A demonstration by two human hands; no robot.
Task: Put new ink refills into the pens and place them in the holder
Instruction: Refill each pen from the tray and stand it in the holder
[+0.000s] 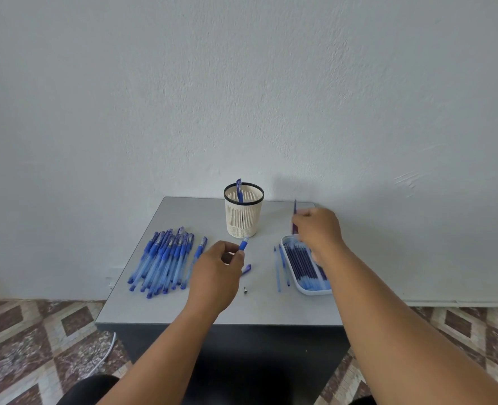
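Head view: the left hand [215, 273] pinches a blue pen barrel [243, 244] between thumb and fingers, above the middle of the table [166, 311]. The right hand [317, 229] holds an ink refill [294, 213] upright in curled fingers over the white tray [315, 291] of refills near the right edge. The holder [243, 211], with one pen inside, stands by the far edge. A pile of pens [166, 258] lies toward the left edge. A pen cap [246, 269] and small tip [245, 290] lie near the left hand.

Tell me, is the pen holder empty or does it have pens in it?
Not empty: one blue pen stands inside the holder, its top poking above the black rim.
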